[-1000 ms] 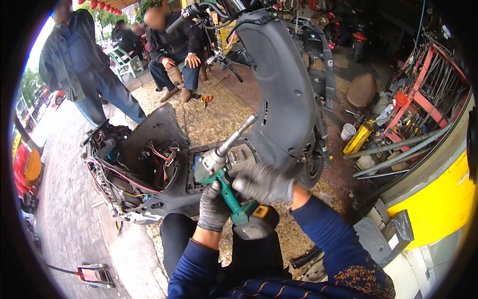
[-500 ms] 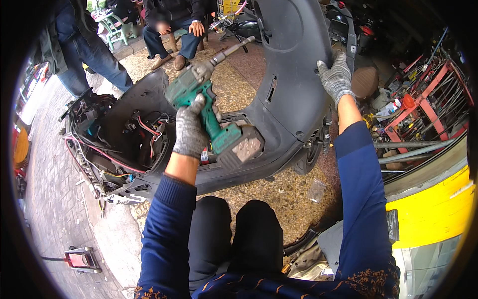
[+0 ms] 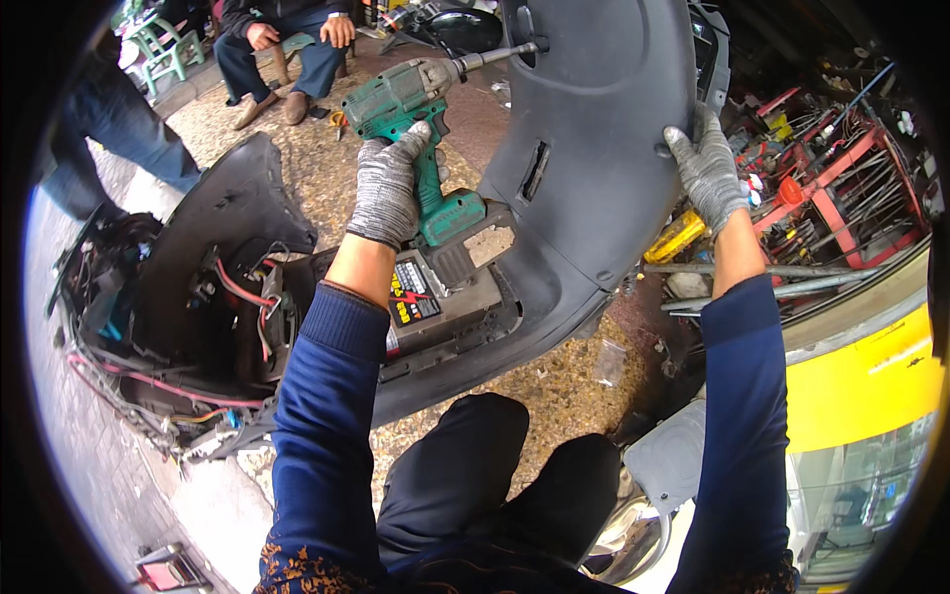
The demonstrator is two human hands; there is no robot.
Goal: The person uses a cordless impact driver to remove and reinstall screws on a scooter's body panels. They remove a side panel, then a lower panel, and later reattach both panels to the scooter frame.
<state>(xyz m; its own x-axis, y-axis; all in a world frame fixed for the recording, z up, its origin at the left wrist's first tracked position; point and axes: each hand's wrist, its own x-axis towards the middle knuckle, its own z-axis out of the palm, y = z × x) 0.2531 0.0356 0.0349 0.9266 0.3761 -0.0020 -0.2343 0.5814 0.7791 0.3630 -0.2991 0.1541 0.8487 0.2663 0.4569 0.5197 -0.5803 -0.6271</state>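
So my left hand (image 3: 388, 196) grasps the green power tool (image 3: 431, 186) — my right hand (image 3: 711, 170) touches the dark panel (image 3: 589, 129) — grip unclear to me.

I wear this view on my head, the left of two wide fisheye cameras side by side, and it looks down and forward over my knees (image 3: 457, 460). It sits close above my sleeves (image 3: 327, 426), near enough that the scooter (image 3: 594, 188) spans the middle, while the seated person (image 3: 322, 67) is cut off at the top and straight edges bow toward a dark round rim.
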